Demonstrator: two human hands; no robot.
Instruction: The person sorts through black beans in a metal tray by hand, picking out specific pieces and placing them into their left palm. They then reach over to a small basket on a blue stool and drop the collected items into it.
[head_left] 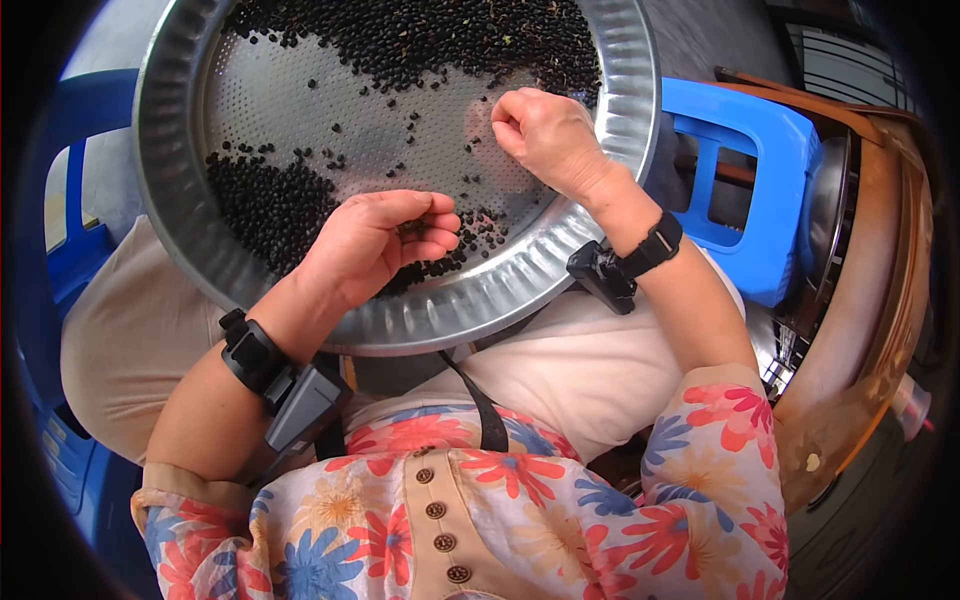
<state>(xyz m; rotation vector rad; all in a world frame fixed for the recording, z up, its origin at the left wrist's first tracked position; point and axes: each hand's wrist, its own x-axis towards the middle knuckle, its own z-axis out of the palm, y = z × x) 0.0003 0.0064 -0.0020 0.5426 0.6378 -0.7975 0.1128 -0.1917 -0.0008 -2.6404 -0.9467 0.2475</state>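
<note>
A round metal tray with a fluted rim and a dimpled bottom rests over my lap. It holds small round black seeds, with a large pile at the far side and a smaller pile at the near left. My left hand is over the near part of the tray, its fingers curled in around something small and dark that I cannot make out. To the right, my right hand hovers above the tray's bottom near the far pile, thumb and fingers pinched together. What lies between those fingertips is hidden.
A blue plastic stool stands to the right of the tray, beside a brown wooden piece of furniture. More blue plastic seating is at the left. Scattered single seeds lie between the piles. Black straps with devices circle both forearms.
</note>
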